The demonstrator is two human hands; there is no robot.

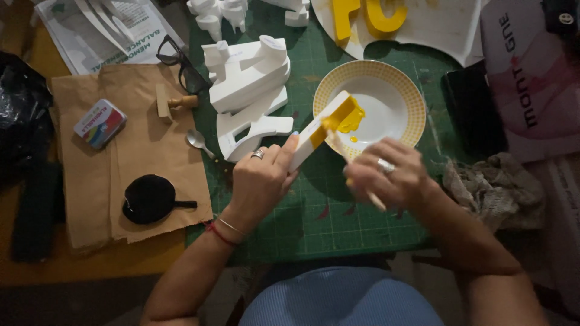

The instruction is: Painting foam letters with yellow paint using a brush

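From the head camera, the left hand (pixel 261 178) had its fingers wrapped around the lower end of a long white foam bar (pixel 320 128), whose upper part was coated in yellow paint and lay tilted over the rim of a white bowl with a yellow patterned border (pixel 399 90). The right hand (pixel 386 175) pinched a thin wooden-handled paintbrush (pixel 353 169) between closed fingers, its bristle end touching the painted side of the bar, just beside a smear of yellow paint (pixel 351 122) inside the bowl. Both hands worked above a green gridded cutting mat (pixel 314 223). Left of the bar lay a pile of white foam letter shapes (pixel 251 90), with a small metal spoon (pixel 198 142) near them (its bowl turned toward the brown paper). On the sheet of brown kraft paper (pixel 139 151) rested a black round lid with a handle (pixel 151 198), a small colourful tin (pixel 99 123) and a wooden stamp (pixel 172 102). Black-framed glasses (pixel 181 66) lay at the paper's upper edge, and a crumpled grey rag (pixel 495 187) sat well apart on the right.
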